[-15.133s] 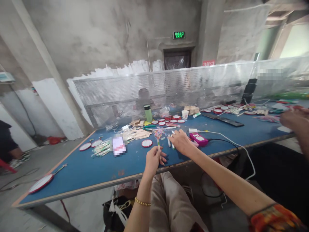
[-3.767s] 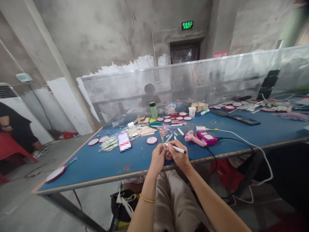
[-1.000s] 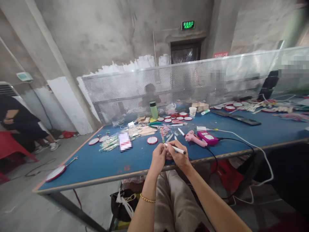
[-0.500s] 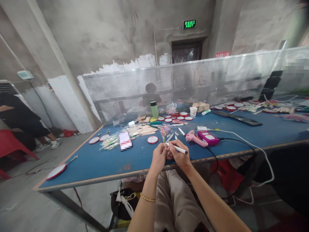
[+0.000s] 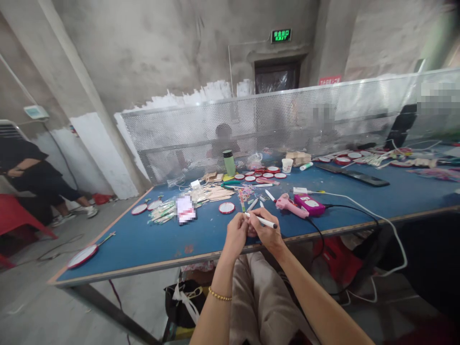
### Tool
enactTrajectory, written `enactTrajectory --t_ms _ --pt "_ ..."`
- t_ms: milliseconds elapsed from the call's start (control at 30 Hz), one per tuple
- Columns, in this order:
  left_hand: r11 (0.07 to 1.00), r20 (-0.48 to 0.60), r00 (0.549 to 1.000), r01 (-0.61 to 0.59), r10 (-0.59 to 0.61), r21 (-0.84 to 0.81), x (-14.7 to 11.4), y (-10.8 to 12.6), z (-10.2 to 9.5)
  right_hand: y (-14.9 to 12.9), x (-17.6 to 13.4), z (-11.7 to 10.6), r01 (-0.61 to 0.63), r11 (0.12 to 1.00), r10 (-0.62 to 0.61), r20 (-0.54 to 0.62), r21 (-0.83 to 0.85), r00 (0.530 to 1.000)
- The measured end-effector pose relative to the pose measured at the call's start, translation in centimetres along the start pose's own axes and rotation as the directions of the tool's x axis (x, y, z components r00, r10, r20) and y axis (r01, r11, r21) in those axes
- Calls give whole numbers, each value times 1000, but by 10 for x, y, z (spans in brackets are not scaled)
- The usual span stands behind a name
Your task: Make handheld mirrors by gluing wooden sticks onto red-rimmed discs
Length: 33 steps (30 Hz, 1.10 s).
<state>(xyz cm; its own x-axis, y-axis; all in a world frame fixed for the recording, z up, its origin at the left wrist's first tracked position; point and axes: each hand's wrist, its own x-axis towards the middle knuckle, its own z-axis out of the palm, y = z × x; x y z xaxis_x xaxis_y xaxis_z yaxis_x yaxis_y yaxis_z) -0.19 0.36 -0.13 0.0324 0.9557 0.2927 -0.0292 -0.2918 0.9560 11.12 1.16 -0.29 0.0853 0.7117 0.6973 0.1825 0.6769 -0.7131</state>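
Observation:
My right hand (image 5: 266,231) is closed around a white marker pen (image 5: 265,221) with a dark end, its tip pointing left toward my other hand. My left hand (image 5: 236,234) is closed on a thin, partly coloured stick (image 5: 242,200) that stands up from the fingers. Both hands meet at the front edge of the blue table (image 5: 204,237), and the marker's tip is at or near the stick; contact is too small to tell. Beyond them lie loose pens (image 5: 253,204) and a heap of colourful thin strands (image 5: 246,193). A red-rimmed white disc (image 5: 226,208) lies left of the stick.
A pink glue gun (image 5: 292,206) and a purple box (image 5: 309,204) with cables sit to the right. Wooden sticks (image 5: 220,193), a phone (image 5: 186,210), a green bottle (image 5: 229,163) and a paper cup (image 5: 287,166) stand or lie farther back. A person (image 5: 27,167) is at far left.
My hands keep almost the same pose, with the marker's rear end slightly lower and farther left. The person at far left has shifted, and their hand now shows in front of the body.

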Motion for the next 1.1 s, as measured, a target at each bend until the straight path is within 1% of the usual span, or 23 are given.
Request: enactTrajectory --t_ms 167,267,367,667,800,933,1100 --pt "999 -7 1000 -29 29 42 0 4 0 -1 0 0 6 1000 -6 -16 0 1000" --pt "1000 9 1000 0 -1 22 -1 6 0 0 0 0 20 1000 -20 -40 -6 999" --pt "1000 19 1000 15 -15 6 -1 4 0 1 0 1 13 1000 -13 -42 -4 999" --pt "999 -3 1000 -20 21 41 1 -4 -3 0 0 1 33 999 -34 -27 -36 999" --pt "998 5 999 -34 34 45 1 -5 -3 1 0 1 22 999 -23 -29 -40 999" --pt "999 13 1000 -28 28 24 1 -5 -2 2 -2 1 -4 1000 4 -34 -17 999" --pt "1000 13 1000 -11 11 4 1 -5 -2 2 -2 1 0 1000 0 -41 7 999"
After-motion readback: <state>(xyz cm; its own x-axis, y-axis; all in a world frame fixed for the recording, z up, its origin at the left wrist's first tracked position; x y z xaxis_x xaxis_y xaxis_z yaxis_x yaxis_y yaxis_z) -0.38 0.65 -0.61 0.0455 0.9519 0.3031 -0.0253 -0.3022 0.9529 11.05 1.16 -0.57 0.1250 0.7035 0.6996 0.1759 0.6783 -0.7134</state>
